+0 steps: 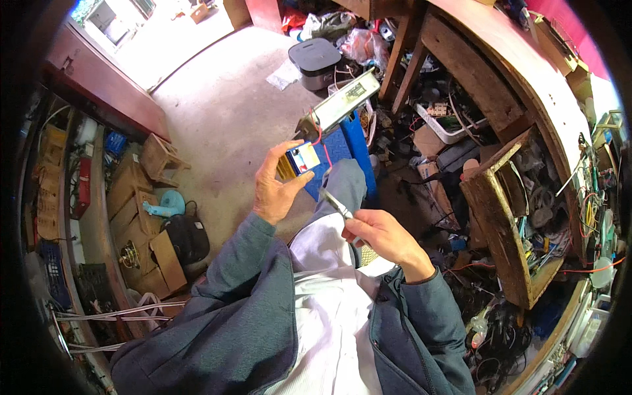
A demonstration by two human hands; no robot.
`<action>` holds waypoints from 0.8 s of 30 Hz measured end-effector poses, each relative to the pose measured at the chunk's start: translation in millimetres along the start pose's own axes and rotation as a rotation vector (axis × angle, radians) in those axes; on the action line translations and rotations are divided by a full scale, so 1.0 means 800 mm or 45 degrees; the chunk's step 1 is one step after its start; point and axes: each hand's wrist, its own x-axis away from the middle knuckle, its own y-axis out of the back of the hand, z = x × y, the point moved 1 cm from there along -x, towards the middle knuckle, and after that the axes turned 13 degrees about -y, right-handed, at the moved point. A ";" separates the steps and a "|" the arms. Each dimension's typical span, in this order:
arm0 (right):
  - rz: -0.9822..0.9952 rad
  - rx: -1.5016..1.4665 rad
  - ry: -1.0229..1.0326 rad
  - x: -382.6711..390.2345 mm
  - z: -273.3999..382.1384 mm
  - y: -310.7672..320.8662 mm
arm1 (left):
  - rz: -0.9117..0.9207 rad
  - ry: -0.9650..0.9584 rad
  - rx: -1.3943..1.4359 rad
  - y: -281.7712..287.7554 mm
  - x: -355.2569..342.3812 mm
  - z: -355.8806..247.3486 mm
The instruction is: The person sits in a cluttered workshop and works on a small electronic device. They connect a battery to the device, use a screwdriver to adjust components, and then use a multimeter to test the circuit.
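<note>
My left hand (276, 191) grips a small blue-and-yellow block (303, 158), which looks like a battery, between thumb and fingers, its pale top facing up. A red wire (326, 155) runs from beside it. Behind the block, a long pale metal-cased item (345, 99) rests at the far end of a blue plastic stool or stand (355, 148). My right hand (375, 237) is closed round a slender metal tool (336, 203), whose tip points up toward the block without visibly touching it. Its exact type is hard to make out. My knee is under the wire.
Cluttered wooden shelving (464, 72) and a wooden frame (520, 283) line the right. A dark lidded appliance (315, 54) sits on the floor (210, 105) ahead. At left are cardboard (164, 260), a small wooden stool (161, 158), a light-blue object (171, 204) and a dark-red door (99, 79).
</note>
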 end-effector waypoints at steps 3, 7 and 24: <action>-0.016 -0.290 0.098 -0.002 0.013 -0.006 | 0.045 -0.004 -0.049 0.001 -0.001 -0.007; -0.058 -0.378 0.151 -0.023 0.023 -0.012 | 0.064 0.016 -0.009 -0.002 0.000 -0.012; -0.140 -0.118 0.142 -0.047 0.038 -0.007 | 0.138 -0.065 -0.001 -0.001 0.002 -0.010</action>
